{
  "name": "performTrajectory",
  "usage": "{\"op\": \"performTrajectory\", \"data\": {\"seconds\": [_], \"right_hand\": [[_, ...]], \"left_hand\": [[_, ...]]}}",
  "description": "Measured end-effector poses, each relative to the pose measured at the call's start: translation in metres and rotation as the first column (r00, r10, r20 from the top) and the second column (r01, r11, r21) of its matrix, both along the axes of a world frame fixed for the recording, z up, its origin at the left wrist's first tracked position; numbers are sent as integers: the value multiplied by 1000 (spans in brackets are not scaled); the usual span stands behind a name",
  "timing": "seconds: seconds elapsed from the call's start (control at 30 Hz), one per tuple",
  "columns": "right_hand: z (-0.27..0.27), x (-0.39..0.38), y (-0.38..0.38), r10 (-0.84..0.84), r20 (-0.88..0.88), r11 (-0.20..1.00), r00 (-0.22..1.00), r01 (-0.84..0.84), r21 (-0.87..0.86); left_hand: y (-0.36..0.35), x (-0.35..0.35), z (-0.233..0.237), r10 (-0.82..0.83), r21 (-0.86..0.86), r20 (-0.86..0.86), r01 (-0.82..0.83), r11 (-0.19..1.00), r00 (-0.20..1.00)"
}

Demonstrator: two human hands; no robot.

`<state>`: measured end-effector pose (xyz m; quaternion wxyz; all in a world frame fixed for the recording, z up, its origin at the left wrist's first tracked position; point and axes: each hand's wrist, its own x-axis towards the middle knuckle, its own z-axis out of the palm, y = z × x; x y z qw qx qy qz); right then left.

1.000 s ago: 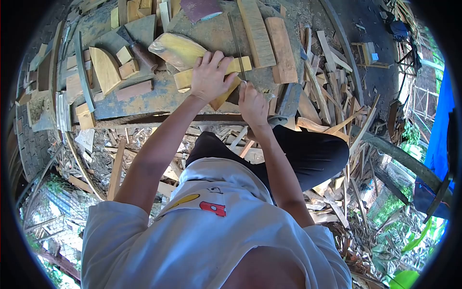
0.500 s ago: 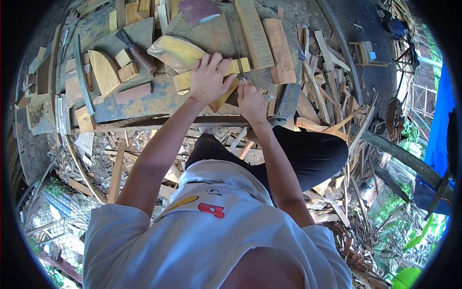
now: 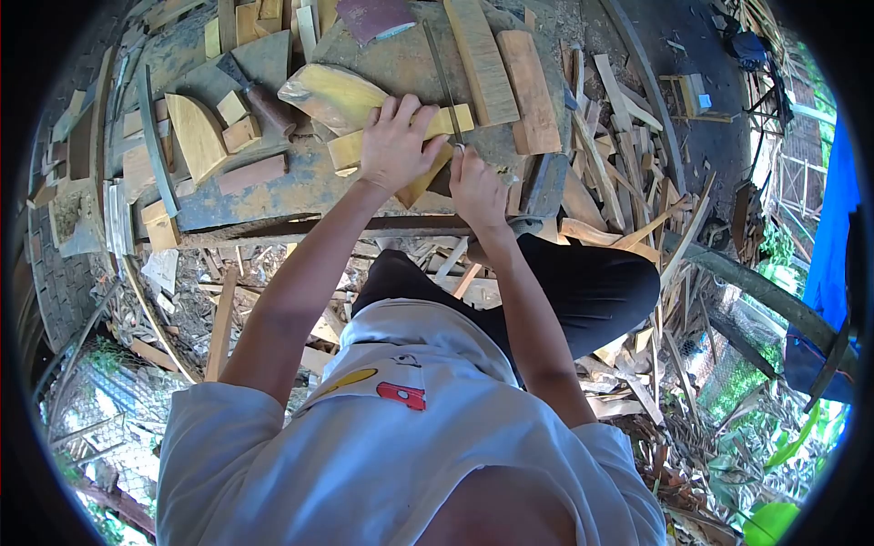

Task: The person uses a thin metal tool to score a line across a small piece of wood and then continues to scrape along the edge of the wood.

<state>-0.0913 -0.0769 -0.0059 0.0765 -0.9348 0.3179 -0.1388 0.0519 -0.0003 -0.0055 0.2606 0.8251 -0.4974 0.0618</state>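
My left hand [image 3: 393,146] lies over a pale yellow wooden strip [image 3: 346,151], fingers bent across its top and thumb toward its right end. Beneath the strip, a pointed piece of wood [image 3: 417,189] sticks out toward me. My right hand [image 3: 478,187] is closed around the near end of a long thin dark metal blade [image 3: 439,73]. This blade points away from me and crosses the strip near its right end. Its handle is hidden in my fist. A curved yellow wood block [image 3: 328,91] rests just beyond my left fingers.
The worn workbench [image 3: 228,207] carries two thick planks [image 3: 482,64] at right and brown sandpaper [image 3: 369,20] at the back. A wooden-handled chisel-like tool [image 3: 266,111] and a curved wood piece [image 3: 196,136] lie left. Wood scraps [image 3: 619,155] pile up beyond the right edge.
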Motion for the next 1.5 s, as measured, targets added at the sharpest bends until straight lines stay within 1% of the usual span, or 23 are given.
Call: {"op": "performTrajectory", "data": {"seconds": [0.03,0.07,0.13,0.27,0.33,0.37,0.43,0.47,0.53,0.57,0.63,0.77,0.83,0.87,0.93,1.03,1.17,1.23,1.3,1.4,1.43,1.47,1.5], "right_hand": [[-1,0,1,14,24,997,1000,-12,-78],[2,-6,4,17,24,997,1000,-15,-77],[15,-28,14,-19,-111,994,994,31,101],[17,-51,23,-14,-116,998,993,22,66],[3,-32,9,43,7,998,999,-42,-46],[-2,-18,1,39,11,998,999,-39,-51],[-11,6,-9,97,84,959,992,-70,-273],[-12,7,-9,96,88,959,991,-68,-273],[-11,4,-9,70,74,982,995,-56,-179],[-7,1,-7,78,77,982,994,-63,-177],[8,-15,1,41,-116,998,992,-35,58],[32,-41,16,20,-180,993,984,1,117],[31,-36,17,20,-140,1000,990,-18,20],[29,-29,11,9,-140,1000,990,-7,14],[23,-6,-5,2,-193,983,981,33,178],[22,13,-4,-56,-179,976,982,91,197],[20,-20,11,-10,-122,989,992,28,146],[31,-42,22,-32,-183,969,983,75,236],[28,-44,25,-22,-181,978,983,59,202],[13,-24,7,-22,-167,988,986,46,146],[-1,-12,-3,23,-26,999,999,-24,-44],[-7,-2,-6,96,105,970,990,-70,-235],[-10,1,-6,98,107,971,989,-71,-229]], "left_hand": [[0,0,0,-1,-2,-4,1,1000,1000],[0,1,0,0,-4,-6,0,1000,1000],[0,1,4,6,11,-3,-6,1000,1000],[0,1,-1,-14,4,-4,14,1000,1000],[0,0,0,-18,10,-9,18,1000,1000],[0,0,0,-9,22,-12,10,1000,1000],[-1,0,0,8,15,-15,-8,1000,1000],[-2,1,1,24,5,-23,-24,1000,999],[0,0,4,-13,13,-17,14,1000,1000],[2,1,5,-48,26,-9,49,998,999],[3,3,4,-51,27,-12,51,998,999],[3,1,5,-66,10,-29,66,998,997],[2,0,3,-39,25,-32,40,999,999],[-1,0,3,-9,37,-32,10,999,999],[-3,0,1,-16,23,-33,17,1000,999],[2,0,1,-19,35,-38,20,999,999],[2,1,3,-40,7,-27,41,999,999],[0,1,1,-32,13,-42,32,999,999],[3,2,2,-42,16,-46,43,999,998],[-2,1,3,-33,4,-38,33,999,999],[-1,1,3,-33,6,-39,33,999,999],[1,1,2,-29,13,-40,30,999,999],[2,1,2,-27,19,-38,27,999,999]]}}
